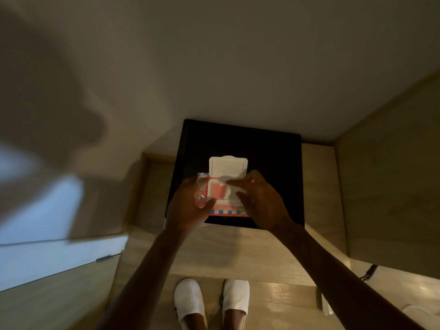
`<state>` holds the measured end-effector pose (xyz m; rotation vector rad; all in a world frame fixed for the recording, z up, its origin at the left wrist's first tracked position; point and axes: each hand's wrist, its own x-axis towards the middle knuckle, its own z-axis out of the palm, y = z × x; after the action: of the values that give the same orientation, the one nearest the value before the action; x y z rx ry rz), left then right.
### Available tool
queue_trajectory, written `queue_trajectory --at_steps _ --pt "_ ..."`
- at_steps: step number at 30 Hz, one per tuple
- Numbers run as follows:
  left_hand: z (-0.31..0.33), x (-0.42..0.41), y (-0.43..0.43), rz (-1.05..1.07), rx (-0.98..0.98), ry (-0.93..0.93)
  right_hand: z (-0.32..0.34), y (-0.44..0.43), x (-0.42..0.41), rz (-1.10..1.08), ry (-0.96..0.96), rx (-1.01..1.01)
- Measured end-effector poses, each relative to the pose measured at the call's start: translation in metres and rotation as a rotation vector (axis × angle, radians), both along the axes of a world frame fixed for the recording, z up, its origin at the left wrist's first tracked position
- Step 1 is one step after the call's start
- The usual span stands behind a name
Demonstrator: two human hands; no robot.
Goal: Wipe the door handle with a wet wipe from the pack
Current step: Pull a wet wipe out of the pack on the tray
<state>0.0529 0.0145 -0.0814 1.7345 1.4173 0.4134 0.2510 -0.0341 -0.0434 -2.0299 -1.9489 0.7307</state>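
Note:
A pink wet-wipe pack (217, 197) with a blue-checked lower edge lies on a black square stool (269, 151). Its white flip lid (228, 165) stands open toward the far side. My left hand (190, 206) grips the pack's left end. My right hand (257, 198) is at the opening, its fingers pinching a white wipe (232, 183) that sticks out of the pack. No door handle is in view.
The stool stands against a pale wall on a light wooden floor. My feet in white slippers (190, 303) are below. A wooden panel (392, 186) rises on the right, a blurred pale panel with a small metal fitting (103, 258) on the left.

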Motion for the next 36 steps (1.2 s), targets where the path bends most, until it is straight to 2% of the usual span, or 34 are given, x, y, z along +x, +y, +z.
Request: queue_trajectory --at_steps 2,4,8,12,18,20,23,25,31,36 --pt "-0.002 -0.002 0.0 -0.002 -0.012 -0.024 0.007 0.007 -0.005 0.098 -0.057 -0.076" --pt "-0.002 -0.002 0.001 -0.004 -0.011 -0.009 0.013 0.014 -0.007 0.105 -0.106 -0.132" --pt "-0.004 -0.002 0.002 0.0 0.02 0.017 0.017 0.008 0.006 0.127 -0.154 -0.008" --pt "-0.002 0.0 0.001 -0.015 0.042 0.06 0.015 -0.01 0.024 0.139 -0.161 -0.036" --pt "0.008 0.007 0.0 -0.03 0.21 0.117 0.017 -0.004 0.005 -0.076 -0.039 0.074" --pt "0.01 0.009 0.002 -0.042 0.192 0.109 0.016 0.005 -0.002 -0.014 -0.049 0.059" --pt "0.01 0.007 0.009 -0.037 0.157 0.1 0.015 0.014 -0.006 0.147 -0.086 -0.071" --pt "0.01 0.006 0.012 -0.081 0.18 0.118 0.015 0.016 -0.005 0.174 -0.119 -0.118" --pt "0.009 0.007 0.013 -0.114 0.238 0.105 0.007 0.015 -0.016 -0.045 -0.091 -0.119" --pt "0.005 0.01 0.01 -0.086 0.241 0.121 0.004 0.007 -0.025 -0.212 0.007 -0.117"
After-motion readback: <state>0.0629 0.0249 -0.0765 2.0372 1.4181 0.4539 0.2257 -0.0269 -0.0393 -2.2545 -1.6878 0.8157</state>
